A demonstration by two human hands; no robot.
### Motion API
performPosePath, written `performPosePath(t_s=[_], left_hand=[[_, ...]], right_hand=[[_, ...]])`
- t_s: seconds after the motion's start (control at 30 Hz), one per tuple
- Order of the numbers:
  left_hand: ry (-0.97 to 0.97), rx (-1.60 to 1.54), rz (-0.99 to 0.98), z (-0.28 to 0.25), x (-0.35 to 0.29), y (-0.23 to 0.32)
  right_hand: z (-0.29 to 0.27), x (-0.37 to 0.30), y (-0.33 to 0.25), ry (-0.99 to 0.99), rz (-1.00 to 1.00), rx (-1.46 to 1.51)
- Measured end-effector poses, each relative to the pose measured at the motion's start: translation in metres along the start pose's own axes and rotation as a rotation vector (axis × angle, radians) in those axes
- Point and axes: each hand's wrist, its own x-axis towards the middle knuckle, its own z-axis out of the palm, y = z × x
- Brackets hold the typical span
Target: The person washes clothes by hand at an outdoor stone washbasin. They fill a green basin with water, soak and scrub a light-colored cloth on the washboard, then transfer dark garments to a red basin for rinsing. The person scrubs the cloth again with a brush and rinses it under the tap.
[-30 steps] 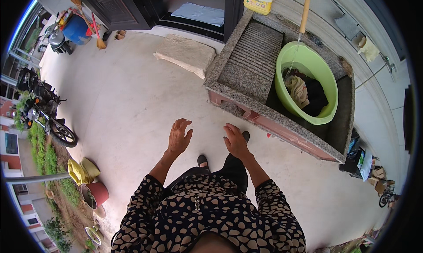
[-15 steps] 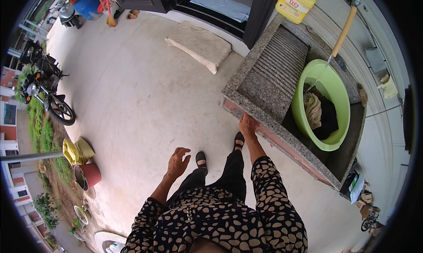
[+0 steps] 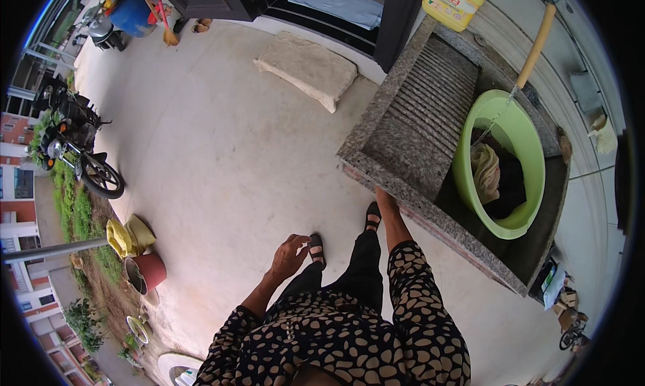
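Observation:
My right hand (image 3: 385,199) reaches under the front rim of a granite wash sink (image 3: 422,202); the rim hides its fingers. Lower and to the left, my left hand (image 3: 289,255) hangs in the air above my shoe, fingers loosely bent and apart, holding nothing. A light green tub (image 3: 535,134) stands in the sink basin. Inside it lie a beige cloth (image 3: 485,173) and dark cloth (image 3: 512,184). Water (image 3: 496,119) runs into the tub from a tan hose (image 3: 539,42). Left of the tub is the sink's ridged washboard (image 3: 430,83).
A yellow detergent jug (image 3: 455,6) stands at the sink's far end. A stone slab step (image 3: 308,67) lies before the doorway. Along the left are a motorcycle (image 3: 84,147), yellow sacks (image 3: 131,237) and a red bucket (image 3: 149,272). A broom (image 3: 168,33) leans farther back.
My left hand has moved right and slightly down. My right hand has slid farther under the sink rim, so its fingers are now hidden. The view has shifted slightly.

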Motion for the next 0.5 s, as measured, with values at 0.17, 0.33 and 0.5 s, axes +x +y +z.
performPosePath(t_s=[0.17,0.33,0.5], left_hand=[[-0.093,0.001,0.063,0.002,0.009,0.0],[-0.147,-0.008,0.111,0.001,0.011,0.004],[-0.207,-0.01,0.118,0.0,0.013,0.005]], right_hand=[[-0.019,-0.047,-0.014,0.515,-0.481,-0.406],[-0.024,-0.076,-0.015,0.766,-0.715,-0.267],[-0.024,-0.101,0.011,0.677,-0.774,-0.336]])
